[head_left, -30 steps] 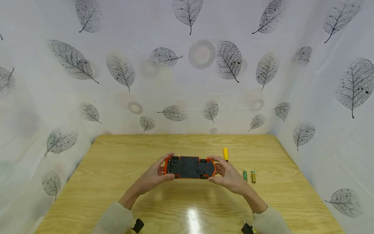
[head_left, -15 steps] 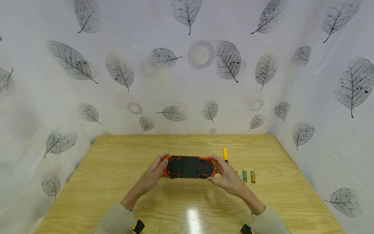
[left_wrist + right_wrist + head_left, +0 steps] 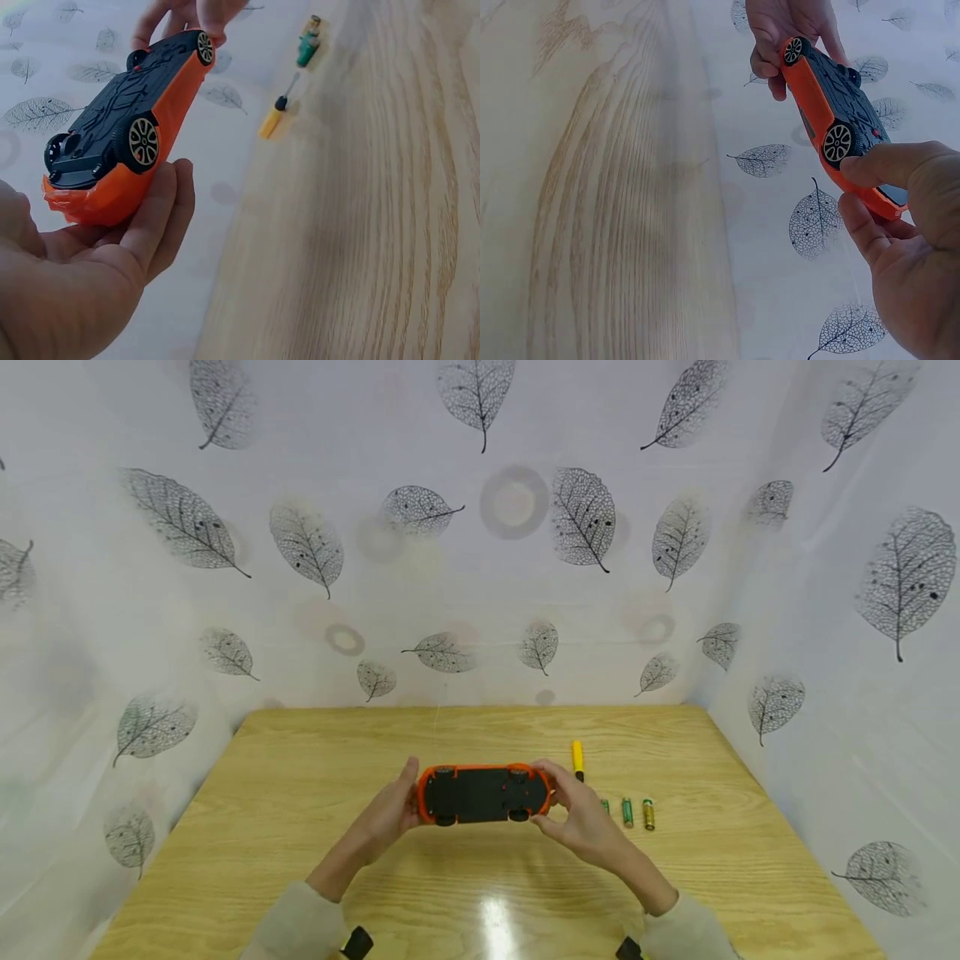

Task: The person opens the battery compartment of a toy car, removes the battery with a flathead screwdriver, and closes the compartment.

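Observation:
An orange toy car (image 3: 480, 795) is held upside down above the table, its black underside and wheels facing up. My left hand (image 3: 390, 817) is at the car's left end. In the left wrist view, fairly straight fingers (image 3: 154, 214) of that hand lie under the orange body, and its thumb stands off the car. At the other end my right hand (image 3: 588, 822) grips the car. The right wrist view shows the right thumb (image 3: 885, 163) by a wheel and fingers below the body.
Beyond the right hand lies a screwdriver (image 3: 577, 760) with a yellow handle. Several small green-and-gold batteries (image 3: 627, 812) lie on the wooden table (image 3: 300, 760) to the right. A leaf-patterned white curtain (image 3: 480, 568) encloses the back and sides.
My left thumb has come off the car's underside and now points up, away from it. The car has tilted slightly and shifted a little left. The right hand keeps its grip.

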Demonstrator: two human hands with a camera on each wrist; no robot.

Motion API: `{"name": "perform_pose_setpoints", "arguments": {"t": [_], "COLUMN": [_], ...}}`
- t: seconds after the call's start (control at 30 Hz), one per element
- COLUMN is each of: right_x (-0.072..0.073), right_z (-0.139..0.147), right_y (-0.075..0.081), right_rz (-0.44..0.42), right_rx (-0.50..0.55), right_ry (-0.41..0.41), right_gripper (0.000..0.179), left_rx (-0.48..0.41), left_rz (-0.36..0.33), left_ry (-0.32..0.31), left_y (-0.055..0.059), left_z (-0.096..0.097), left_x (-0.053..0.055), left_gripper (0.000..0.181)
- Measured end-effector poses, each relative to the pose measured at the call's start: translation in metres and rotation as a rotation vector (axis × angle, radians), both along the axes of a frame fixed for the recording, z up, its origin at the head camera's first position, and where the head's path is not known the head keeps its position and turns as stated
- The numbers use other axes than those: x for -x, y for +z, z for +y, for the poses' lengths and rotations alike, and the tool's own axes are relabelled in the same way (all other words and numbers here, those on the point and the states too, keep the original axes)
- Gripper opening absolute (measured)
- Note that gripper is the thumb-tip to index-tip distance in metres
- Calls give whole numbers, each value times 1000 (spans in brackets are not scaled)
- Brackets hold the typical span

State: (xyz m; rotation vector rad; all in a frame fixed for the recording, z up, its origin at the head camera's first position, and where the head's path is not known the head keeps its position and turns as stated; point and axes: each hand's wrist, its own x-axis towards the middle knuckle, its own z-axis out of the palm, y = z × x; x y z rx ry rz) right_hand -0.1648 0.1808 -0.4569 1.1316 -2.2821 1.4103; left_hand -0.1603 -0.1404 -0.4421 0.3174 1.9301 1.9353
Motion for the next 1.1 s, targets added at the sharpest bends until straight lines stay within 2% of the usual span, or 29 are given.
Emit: {"name": "perform_pose_setpoints", "arguments": {"t": [0.17, 0.4, 0.67, 0.87, 0.97, 1.1], "right_x": [-1, -2, -1, -1, -2, -4], "right_z": [-2, -2, -2, -3, -4, -4], "right_y": [-1, -4, -9, -8, -4, 1], "right_rz": [75, 125, 205, 267, 278, 230], "right_rx": [-24, -57, -111, -119, -119, -88], "right_ry": [-25, -72, -119, -132, -125, -90], "right_gripper": [81, 82, 82, 83, 83, 79], "left_rx": [0, 5, -26, -22, -39, -64], "left_rz": [-48, -83, -86, -75, -72, -64], "left_ry": [32, 47, -57, -56, -41, -26], "left_y": [1, 5, 9, 9, 7, 5], "left_z": [2, 3, 0, -2, -2, -2], "left_x": [1, 0, 1, 1, 3, 4], "left_gripper": [88, 81, 75, 74, 72, 69]}}
